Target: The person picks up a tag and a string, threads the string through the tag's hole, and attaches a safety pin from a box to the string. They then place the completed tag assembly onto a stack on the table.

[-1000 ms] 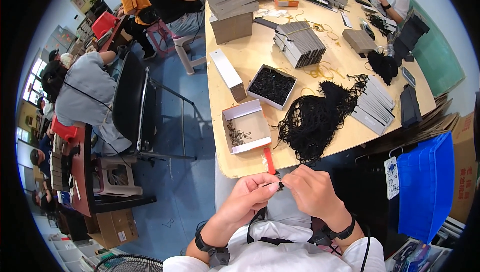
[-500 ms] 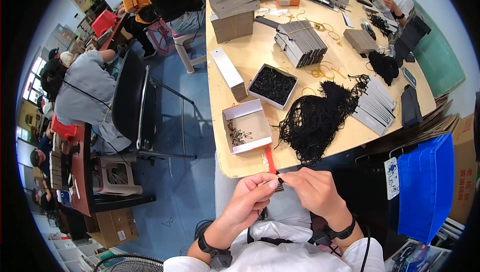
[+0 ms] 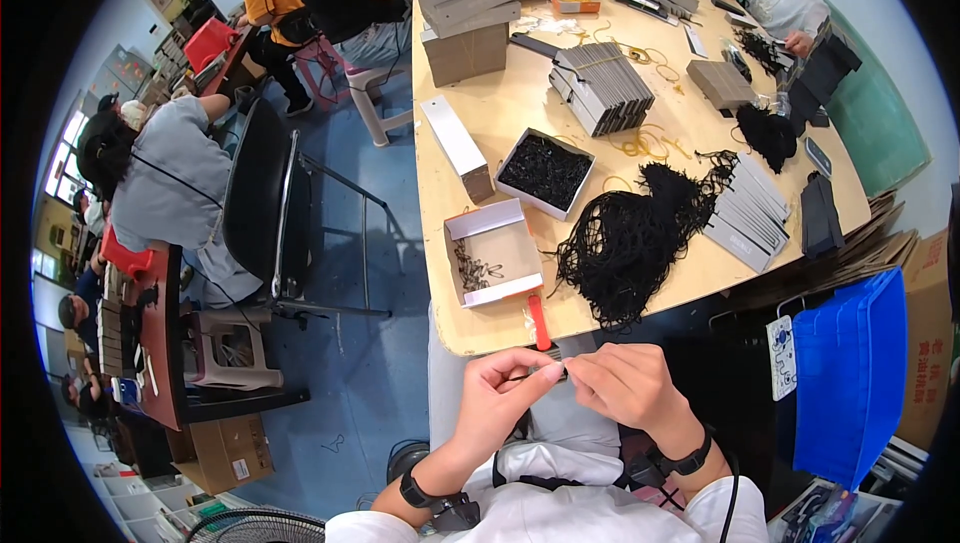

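My left hand [image 3: 508, 388] and my right hand [image 3: 632, 385] meet just in front of the table's near edge, both pinching with their fingertips almost touching. A thin dark bit shows at the left fingers, but what the two pinches hold is too small to make out. Just beyond the fingertips, a red strip-like handle [image 3: 540, 323] lies at the table edge. Nearest to my left hand on the table is an open box [image 3: 508, 225] with small wire-like pieces inside. A heap of black cords [image 3: 630, 243] lies beyond my right hand.
A small tray of black bits [image 3: 590, 186], a fanned set of grey strips [image 3: 750, 213] and a banded bundle of grey boards [image 3: 600, 88] occupy the table [image 3: 470, 333]. Grey boxes [image 3: 465, 53] stand stacked at the back left. A blue bin [image 3: 850, 383] stands right. Other people sit nearby.
The small black piece that showed between my fingertips is now mostly hidden. My hands have shifted very slightly. The person at the far right has lowered one hand.
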### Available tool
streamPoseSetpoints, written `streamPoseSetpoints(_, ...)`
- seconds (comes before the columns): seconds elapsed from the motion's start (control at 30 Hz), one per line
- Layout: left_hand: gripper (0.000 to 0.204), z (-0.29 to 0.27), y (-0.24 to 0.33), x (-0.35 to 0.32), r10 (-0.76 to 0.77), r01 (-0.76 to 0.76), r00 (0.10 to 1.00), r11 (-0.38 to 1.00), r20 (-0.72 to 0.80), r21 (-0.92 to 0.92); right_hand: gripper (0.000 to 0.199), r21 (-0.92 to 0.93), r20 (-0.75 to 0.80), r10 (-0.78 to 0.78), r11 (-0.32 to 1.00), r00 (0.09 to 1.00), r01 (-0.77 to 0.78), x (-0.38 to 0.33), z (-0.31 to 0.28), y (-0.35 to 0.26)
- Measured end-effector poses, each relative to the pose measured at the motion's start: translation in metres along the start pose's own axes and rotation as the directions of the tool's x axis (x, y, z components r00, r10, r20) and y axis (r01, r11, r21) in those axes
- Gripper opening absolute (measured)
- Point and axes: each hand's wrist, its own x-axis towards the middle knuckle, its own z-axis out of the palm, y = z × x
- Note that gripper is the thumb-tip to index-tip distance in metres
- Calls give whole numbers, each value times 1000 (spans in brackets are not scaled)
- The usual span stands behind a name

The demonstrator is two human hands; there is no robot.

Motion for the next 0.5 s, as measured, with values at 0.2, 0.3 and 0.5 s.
streamPoseSetpoints(0.2, 11, 0, 4, -4, -56, 57, 998, 998, 22, -36, 28, 147, 11, 55, 988, 998, -56, -2, -1, 4)
streamPoseSetpoints(0.3, 12, -1, 4, -4, -85, 91, 995, 990, 53, -111, 26, 160, 20, 63, 985, 998, -66, -1, -2, 3)
streamPoseSetpoints(0.5, 14, -3, 3, -4, -102, 115, 991, 980, 90, -164, 22, 81, 73, 41, 996, 996, -47, 3, -7, 2)
